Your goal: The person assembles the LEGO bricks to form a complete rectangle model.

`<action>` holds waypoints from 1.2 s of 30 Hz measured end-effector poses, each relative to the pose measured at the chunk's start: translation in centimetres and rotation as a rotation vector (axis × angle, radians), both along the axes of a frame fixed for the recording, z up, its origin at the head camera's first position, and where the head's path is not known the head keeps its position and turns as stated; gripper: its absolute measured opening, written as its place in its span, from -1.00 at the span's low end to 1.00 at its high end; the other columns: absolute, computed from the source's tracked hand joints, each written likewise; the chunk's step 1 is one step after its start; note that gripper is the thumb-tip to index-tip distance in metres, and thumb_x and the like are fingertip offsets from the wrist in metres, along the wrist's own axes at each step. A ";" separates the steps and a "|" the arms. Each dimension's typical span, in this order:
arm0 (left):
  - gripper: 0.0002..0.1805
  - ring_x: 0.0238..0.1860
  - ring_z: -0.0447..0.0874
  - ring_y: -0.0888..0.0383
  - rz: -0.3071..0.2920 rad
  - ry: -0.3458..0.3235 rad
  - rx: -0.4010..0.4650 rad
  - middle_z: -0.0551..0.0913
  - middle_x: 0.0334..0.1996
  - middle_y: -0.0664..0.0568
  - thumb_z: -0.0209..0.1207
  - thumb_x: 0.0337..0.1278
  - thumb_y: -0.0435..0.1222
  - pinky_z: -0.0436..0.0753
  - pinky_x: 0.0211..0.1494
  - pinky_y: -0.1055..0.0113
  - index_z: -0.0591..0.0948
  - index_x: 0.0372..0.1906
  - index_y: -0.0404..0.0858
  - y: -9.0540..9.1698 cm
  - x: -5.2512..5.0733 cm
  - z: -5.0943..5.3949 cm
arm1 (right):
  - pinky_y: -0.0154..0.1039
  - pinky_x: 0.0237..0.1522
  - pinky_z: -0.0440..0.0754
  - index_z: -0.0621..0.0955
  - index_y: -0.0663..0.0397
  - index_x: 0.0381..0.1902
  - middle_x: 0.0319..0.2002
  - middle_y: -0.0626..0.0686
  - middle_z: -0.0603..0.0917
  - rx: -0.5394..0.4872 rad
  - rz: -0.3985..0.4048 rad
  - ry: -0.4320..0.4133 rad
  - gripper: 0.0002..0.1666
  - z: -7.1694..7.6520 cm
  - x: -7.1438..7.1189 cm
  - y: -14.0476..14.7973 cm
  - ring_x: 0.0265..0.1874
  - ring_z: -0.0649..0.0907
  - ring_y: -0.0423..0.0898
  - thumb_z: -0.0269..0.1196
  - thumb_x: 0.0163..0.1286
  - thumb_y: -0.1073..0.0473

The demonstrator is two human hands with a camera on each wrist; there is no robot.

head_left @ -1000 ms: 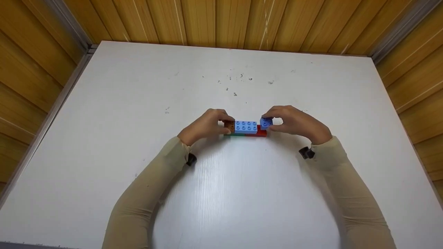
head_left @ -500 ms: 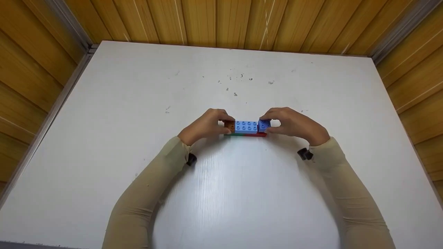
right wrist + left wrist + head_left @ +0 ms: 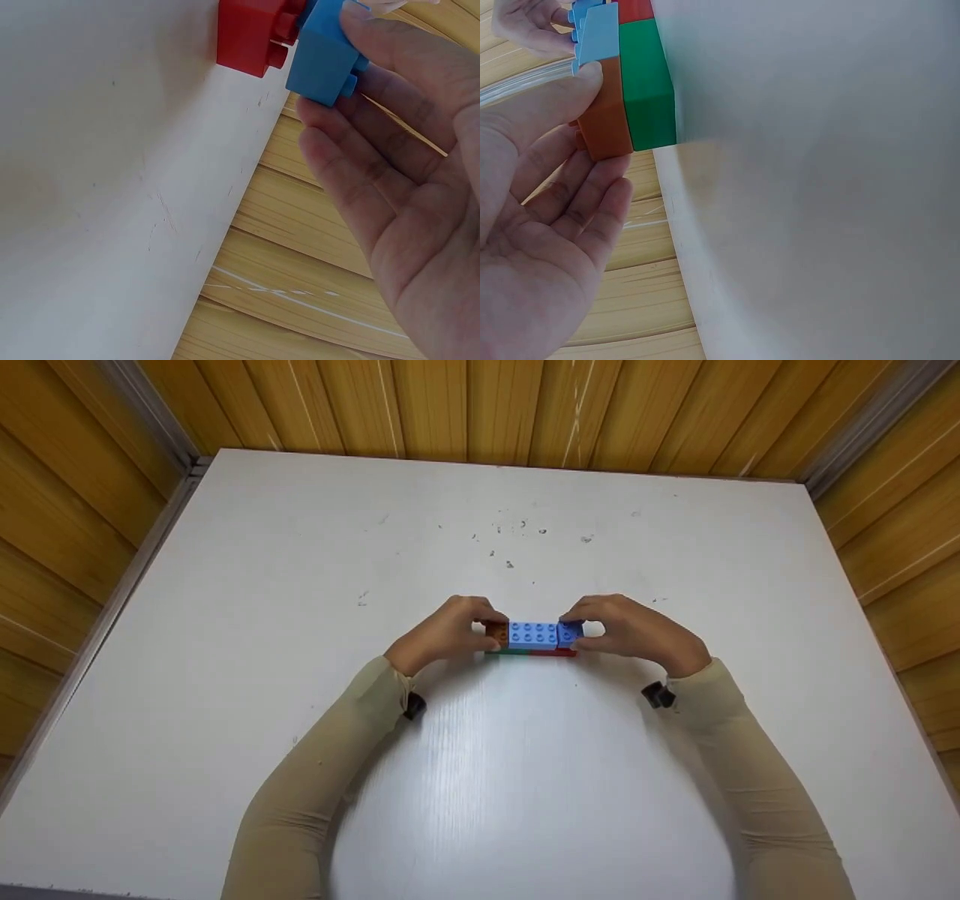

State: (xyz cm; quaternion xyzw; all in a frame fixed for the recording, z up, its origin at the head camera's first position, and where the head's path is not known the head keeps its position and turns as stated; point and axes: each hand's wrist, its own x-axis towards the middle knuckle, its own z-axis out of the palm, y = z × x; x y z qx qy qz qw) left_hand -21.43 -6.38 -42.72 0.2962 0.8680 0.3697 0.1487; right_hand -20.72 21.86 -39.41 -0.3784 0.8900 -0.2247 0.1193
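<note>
On the white table, a green brick [image 3: 648, 86] and a red brick [image 3: 246, 36] form the lower row of a toy-brick build. Above them sit an orange-brown brick [image 3: 606, 112] and, beside it, a light blue brick [image 3: 533, 635] with studs up. My left hand [image 3: 450, 631] pinches the orange-brown brick at the left end, thumb on the near side. At the right end my right hand [image 3: 634, 631] pinches a small darker blue brick [image 3: 322, 56] over the red one. In the right wrist view a gap with bare red studs shows between these two.
The white table [image 3: 495, 780] carries small dark marks beyond the bricks. Wood-look panels [image 3: 502, 409] wall its far side and both flanks. A black wrist device [image 3: 658, 694] sits at the right sleeve.
My right hand has shifted slightly left with the small blue brick, which has come up against the light blue brick's end. The left hand has stayed in place on the orange-brown brick.
</note>
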 end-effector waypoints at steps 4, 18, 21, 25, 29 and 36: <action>-0.58 -0.15 0.57 0.13 0.003 -0.005 0.001 0.68 -0.16 -0.09 0.35 0.02 -0.39 0.59 0.04 0.20 0.65 0.06 -0.33 0.0 0.0 0.1 | -0.01 0.05 0.61 0.63 0.22 0.07 -0.04 0.13 0.69 0.005 -0.007 -0.010 -0.53 -0.1 0.0 0.0 -0.05 0.64 0.02 0.39 0.17 0.26; -0.59 -0.13 0.59 0.12 0.009 -0.008 0.005 0.68 -0.16 -0.08 0.34 0.03 -0.40 0.60 0.06 0.20 0.66 0.06 -0.32 0.0 0.1 0.0 | -0.03 0.07 0.60 0.63 0.20 0.07 -0.03 0.11 0.68 0.028 -0.013 -0.016 -0.54 -0.1 0.2 -0.2 -0.04 0.64 0.00 0.38 0.19 0.22; -0.59 -0.13 0.58 0.12 0.010 -0.005 0.005 0.68 -0.16 -0.08 0.34 0.02 -0.39 0.59 0.05 0.19 0.65 0.06 -0.32 0.0 0.0 0.0 | -0.04 0.08 0.60 0.63 0.20 0.07 -0.03 0.11 0.68 0.027 -0.009 -0.013 -0.54 -0.1 0.2 -0.2 -0.04 0.64 -0.01 0.39 0.19 0.21; -0.59 -0.13 0.58 0.12 0.011 -0.010 0.008 0.68 -0.16 -0.08 0.35 0.02 -0.39 0.59 0.05 0.19 0.65 0.06 -0.32 0.0 0.0 0.0 | -0.04 0.07 0.59 0.63 0.21 0.07 -0.04 0.11 0.68 0.021 -0.003 -0.013 -0.53 -0.3 0.2 -0.1 -0.05 0.64 0.00 0.39 0.19 0.21; -0.58 -0.12 0.58 0.12 0.012 -0.021 0.008 0.68 -0.15 -0.08 0.35 0.02 -0.39 0.59 0.06 0.19 0.65 0.06 -0.32 0.0 0.0 -0.1 | -0.04 0.07 0.60 0.63 0.23 0.07 -0.04 0.13 0.68 0.021 0.000 -0.007 -0.53 -0.5 0.2 -0.1 -0.06 0.65 0.00 0.39 0.18 0.21; -0.59 -0.11 0.61 0.12 0.005 -0.005 -0.006 0.68 -0.16 -0.08 0.34 0.03 -0.39 0.59 0.06 0.22 0.65 0.06 -0.31 0.0 -0.1 -0.2 | -0.05 0.06 0.61 0.63 0.23 0.06 -0.05 0.13 0.69 0.023 -0.002 0.020 -0.52 -0.5 0.2 -0.3 -0.06 0.65 0.00 0.41 0.16 0.23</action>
